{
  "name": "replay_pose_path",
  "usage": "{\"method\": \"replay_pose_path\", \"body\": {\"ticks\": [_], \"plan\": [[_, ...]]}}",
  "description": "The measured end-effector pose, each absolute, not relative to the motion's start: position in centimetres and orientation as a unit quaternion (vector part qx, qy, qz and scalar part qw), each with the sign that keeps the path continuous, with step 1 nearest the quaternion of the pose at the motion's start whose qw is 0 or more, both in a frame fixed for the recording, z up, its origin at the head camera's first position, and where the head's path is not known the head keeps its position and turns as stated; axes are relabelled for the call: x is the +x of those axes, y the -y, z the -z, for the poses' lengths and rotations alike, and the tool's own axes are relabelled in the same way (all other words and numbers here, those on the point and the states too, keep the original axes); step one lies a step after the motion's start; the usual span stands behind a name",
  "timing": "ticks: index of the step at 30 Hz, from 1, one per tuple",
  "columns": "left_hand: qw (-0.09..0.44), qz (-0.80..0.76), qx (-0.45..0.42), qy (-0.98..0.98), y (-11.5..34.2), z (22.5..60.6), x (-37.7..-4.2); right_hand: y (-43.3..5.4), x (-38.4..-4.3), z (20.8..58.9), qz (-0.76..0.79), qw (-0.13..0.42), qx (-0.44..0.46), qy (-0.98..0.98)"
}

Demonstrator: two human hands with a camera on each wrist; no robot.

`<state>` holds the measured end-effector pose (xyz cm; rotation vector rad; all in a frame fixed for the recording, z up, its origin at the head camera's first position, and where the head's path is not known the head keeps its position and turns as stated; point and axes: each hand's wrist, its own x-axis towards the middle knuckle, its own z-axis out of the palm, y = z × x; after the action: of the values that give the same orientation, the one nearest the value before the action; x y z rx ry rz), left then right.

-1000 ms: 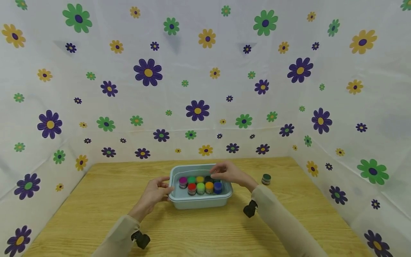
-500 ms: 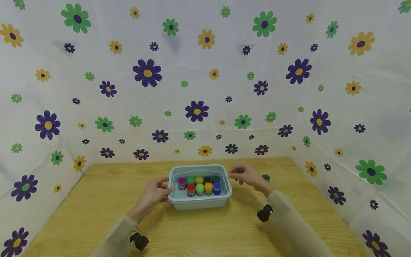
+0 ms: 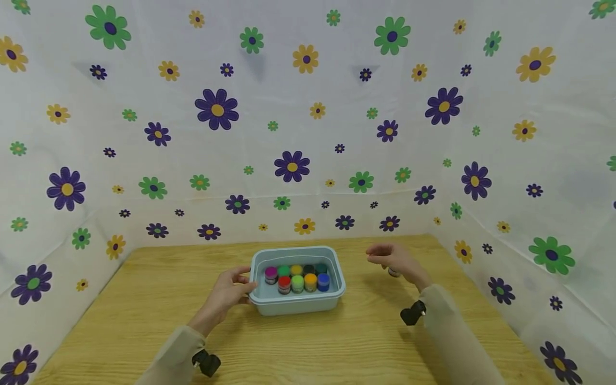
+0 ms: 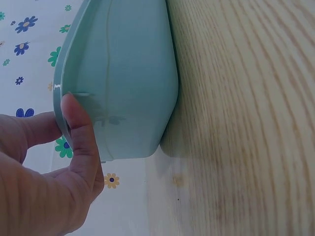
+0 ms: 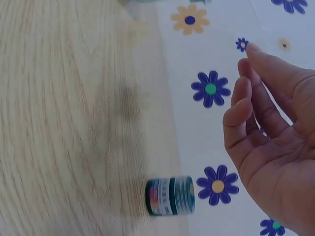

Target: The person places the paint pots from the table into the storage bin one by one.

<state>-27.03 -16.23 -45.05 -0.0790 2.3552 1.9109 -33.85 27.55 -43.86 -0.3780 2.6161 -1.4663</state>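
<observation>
A light blue plastic tub point(image 3: 294, 307) stands on the table with several small paint jars inside, in two rows. The front row has a red jar point(image 3: 284, 285), a light green jar, an orange jar and a blue jar point(image 3: 323, 282). Behind them are magenta point(image 3: 271, 275), green, yellow and darker lids. My left hand point(image 3: 225, 294) pinches the tub's left rim between thumb and fingers, as the left wrist view point(image 4: 81, 142) shows. My right hand point(image 3: 398, 263) hovers right of the tub, fingers loosely bent, holding nothing. Below it a dark green paint jar point(image 5: 170, 196) stands on the table, mostly hidden in the head view.
The wooden table point(image 3: 308, 347) carries the tub and the lone jar. White flower-printed cloth point(image 3: 337, 123) hangs behind the table and along both sides. A small black device point(image 3: 207, 362) is worn on each wrist.
My right hand has drawn back from over the tub's right end and moved right, to above the lone jar, which it now partly hides. The left hand keeps its grip on the rim.
</observation>
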Motion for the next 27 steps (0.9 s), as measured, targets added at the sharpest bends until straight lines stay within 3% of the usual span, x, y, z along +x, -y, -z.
{"method": "replay_pose_path", "body": {"ticks": [27], "plan": [[0.053, -0.623, -0.028, -0.78, 16.2, 44.9, -27.0, -31.8, -33.4, 46.1, 0.442, 0.01, -0.096, -0.892]]}}
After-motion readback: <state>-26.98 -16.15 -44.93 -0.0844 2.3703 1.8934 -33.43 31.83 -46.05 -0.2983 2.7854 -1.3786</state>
